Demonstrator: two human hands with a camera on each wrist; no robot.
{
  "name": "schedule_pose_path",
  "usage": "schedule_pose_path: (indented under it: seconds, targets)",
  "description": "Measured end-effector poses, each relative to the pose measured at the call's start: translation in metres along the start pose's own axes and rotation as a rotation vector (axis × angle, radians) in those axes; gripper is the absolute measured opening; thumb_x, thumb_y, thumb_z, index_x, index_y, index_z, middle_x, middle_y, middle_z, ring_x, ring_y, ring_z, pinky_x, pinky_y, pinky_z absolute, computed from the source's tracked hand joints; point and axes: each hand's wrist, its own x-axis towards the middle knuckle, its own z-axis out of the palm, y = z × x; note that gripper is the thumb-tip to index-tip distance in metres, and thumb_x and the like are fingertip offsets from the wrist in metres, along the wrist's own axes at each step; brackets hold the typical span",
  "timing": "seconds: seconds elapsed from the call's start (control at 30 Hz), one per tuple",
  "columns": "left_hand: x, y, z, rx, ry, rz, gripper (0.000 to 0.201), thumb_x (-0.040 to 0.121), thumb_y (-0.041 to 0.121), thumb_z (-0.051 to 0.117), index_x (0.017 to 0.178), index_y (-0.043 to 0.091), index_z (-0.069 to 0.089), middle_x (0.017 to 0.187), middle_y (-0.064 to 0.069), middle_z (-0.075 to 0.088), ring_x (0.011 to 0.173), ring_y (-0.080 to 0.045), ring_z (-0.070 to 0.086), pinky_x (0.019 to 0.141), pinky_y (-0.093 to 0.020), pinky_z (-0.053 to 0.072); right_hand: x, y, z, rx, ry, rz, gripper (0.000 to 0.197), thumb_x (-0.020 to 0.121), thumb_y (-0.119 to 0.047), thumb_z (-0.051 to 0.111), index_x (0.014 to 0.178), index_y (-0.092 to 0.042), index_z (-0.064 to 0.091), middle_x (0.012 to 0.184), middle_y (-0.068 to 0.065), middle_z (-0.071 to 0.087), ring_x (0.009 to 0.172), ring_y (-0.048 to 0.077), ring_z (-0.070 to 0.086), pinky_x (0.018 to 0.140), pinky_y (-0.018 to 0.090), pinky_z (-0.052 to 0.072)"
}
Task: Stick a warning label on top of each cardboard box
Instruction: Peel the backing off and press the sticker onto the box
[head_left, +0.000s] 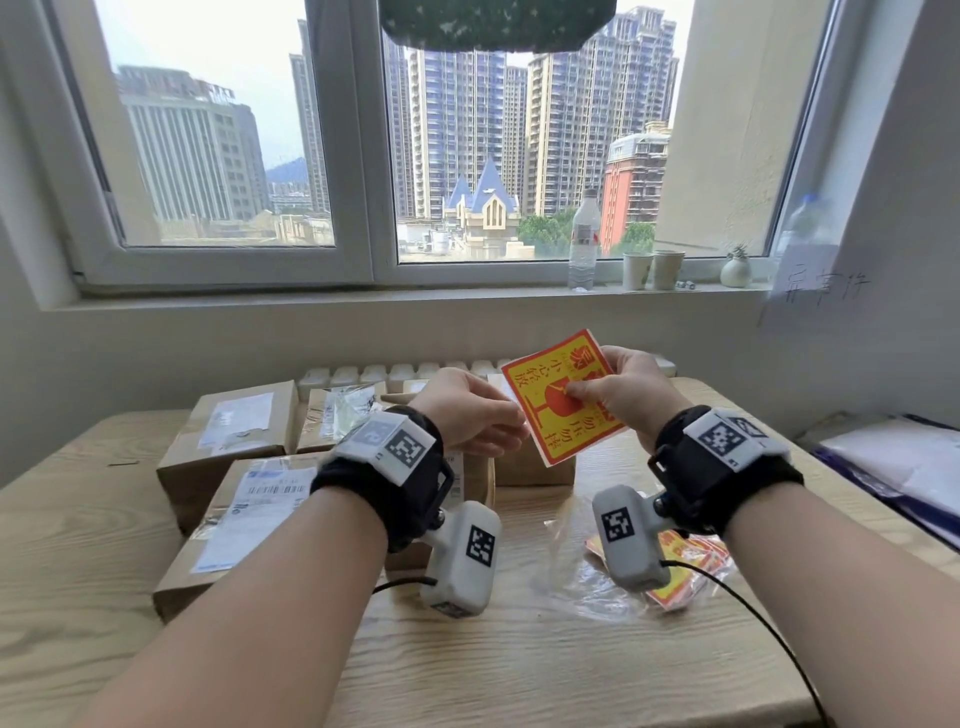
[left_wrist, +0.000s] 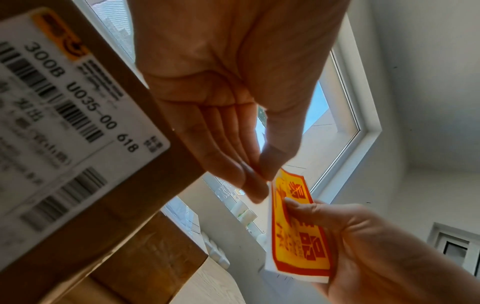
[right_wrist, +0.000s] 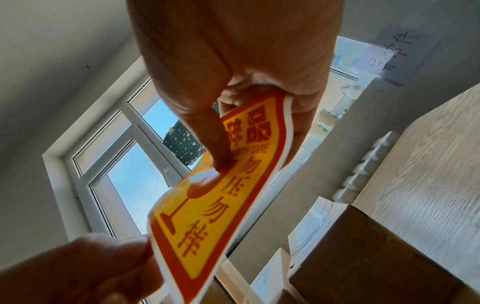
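Right hand (head_left: 631, 395) pinches the yellow-red warning label (head_left: 558, 397) w/ thumb on front, mid frame. Left hand (head_left: 478, 415) fingers, pressed together, pinch its left edge above the boxes (head_left: 228, 431).

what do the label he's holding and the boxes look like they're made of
Label: probably glossy printed sticker paper on white backing; it bends in the right hand and shows a white edge.
Boxes: brown matte cardboard, with folded edges and clear tape.
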Motion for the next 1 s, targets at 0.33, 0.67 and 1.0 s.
schedule_pose_path:
  seconds: [0.33,0.67,1.0]
  targets:
    - [-0.002,0.001,0.004,0.08,-0.139,-0.053,0.002,0.082,0.011,0.072,0.083,0.009,0.072,0.079,-0.006,0.076,0.063,-0.009,0.069,0.062,-0.021,0.056,0.001,-0.005,0.003,0.043,0.03,-0.018,0.015,0.087,-0.009,0.069,0.09,-0.021,0.06,0.101,0.004,0.07,0.098,0.025,0.068,0.091,0.045,0.055]
    - [0.003,-0.002,0.0,-0.08,0.022,0.064,0.01,0.09,0.011,0.06,0.086,0.007,0.069,0.078,-0.002,0.072,0.06,-0.008,0.068,0.055,-0.02,0.052,-0.003,-0.008,0.015,-0.27,0.18,-0.392,0.018,0.078,-0.033,0.078,0.085,-0.022,0.067,0.082,-0.006,0.067,0.078,0.012,0.064,0.075,0.03,0.054]
    - [0.0,0.007,-0.006,-0.127,0.105,0.206,0.022,0.088,0.013,0.066,0.103,-0.002,0.068,0.086,-0.008,0.071,0.06,-0.004,0.068,0.055,-0.016,0.054,-0.008,-0.024,0.018,-0.184,-0.04,-0.424,0.009,0.08,-0.024,0.077,0.08,-0.015,0.077,0.073,0.002,0.074,0.071,0.014,0.07,0.065,0.027,0.059]
